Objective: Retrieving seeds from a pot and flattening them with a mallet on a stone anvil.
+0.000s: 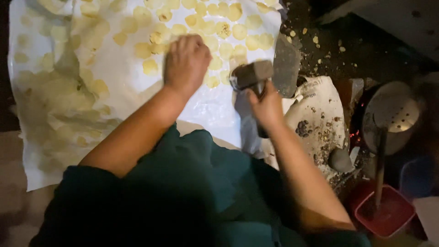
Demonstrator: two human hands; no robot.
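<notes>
- Head view: both bare forearms reach forward and away from the person, out over a lap covered in dark green cloth [192, 183].
- The left hand [185, 61] is stretched out over a white sheet [206, 107], knuckles up and fingers curled down onto the sheet among pale yellow round slices [151, 66]; whether it pinches one of them cannot be told, as the fingertips are hidden under the hand.
- The right hand [265, 107] is closed around the handle of a hammer [251, 75], wrist raised, with the blocky grey head pointing left and held just above the right edge of the sheet.
- The hammer's head looks square-ended and dull, slightly blurred; its handle is hidden in the fist.
- The slices lie scattered in a loose single layer across the top of the sheet, thin, flat and yellowish, some with darker spots.
- The sheet is wrinkled and glossy, and its left part lies in shadow.
- Right of the hammer stands a dark flat stone slab [287, 64], with a speckled white cloth [320, 119] beside it.
- Farther right, a perforated metal skimmer [393, 114] rests over glowing embers, its long handle reaching down to a red square tub [386, 212].
</notes>
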